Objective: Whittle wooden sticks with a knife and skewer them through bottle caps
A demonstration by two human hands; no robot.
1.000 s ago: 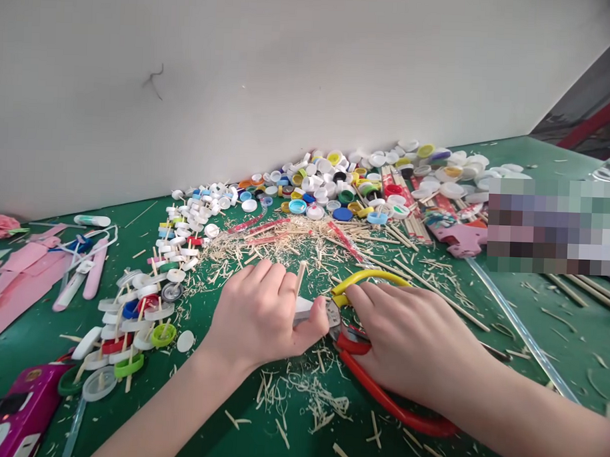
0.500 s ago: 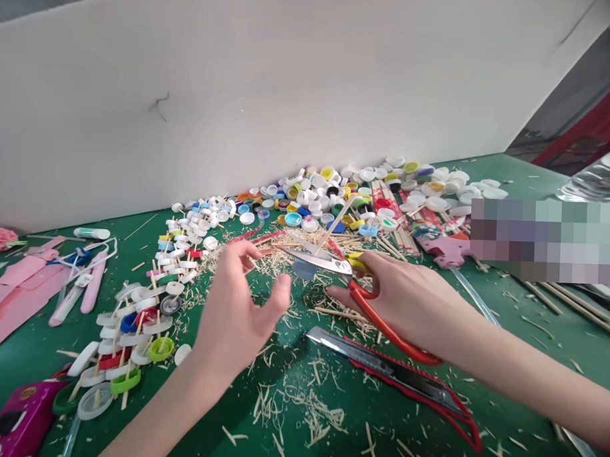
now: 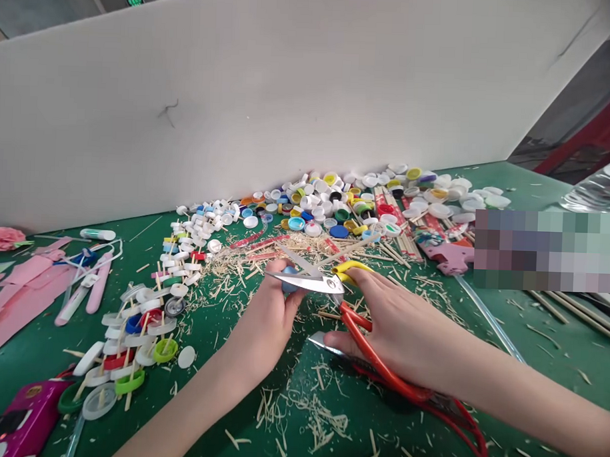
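Scissors [image 3: 328, 282]: in front of the person, blades apart, tips pointing left.
Right hand [image 3: 404, 318]: at the scissors' handles, its fingers wrapped around them through the yellow and red loops.
Left hand [image 3: 264, 324]: at the scissors' blade end, fingers closed in a pinch on the blue cap.
Blue cap [image 3: 289, 279]: between the scissors' blades as seen from above, partly covered by the nearer one.
Stick [image 3: 351, 248]: slants up and right from behind the scissors' blades, seemingly from the blue cap; the join is hidden, and no cut shows in it.
Utility knife [image 3: 326, 342]: on the green surface [image 3: 517, 179], nearer the person than the scissors; whether the right thumb touches it I cannot tell.
Strung caps [image 3: 148, 316]: left of the scissors, many caps with sticks through them; these look done.
Loose caps [image 3: 339, 232]: heaped beyond the scissors, mostly without visible sticks; these look left to work, and the blue cap seems midway.
Shavings [image 3: 323, 422]: scattered nearer than the scissors and beyond them, suggesting much trimming is behind.
Paper sleeves [image 3: 409, 240]: beyond and right of the scissors, with wooden sticks in and among them.
Clear plastic vessel [image 3: 599, 189]: far right of the scissors, perhaps a bottle; contents unclear.
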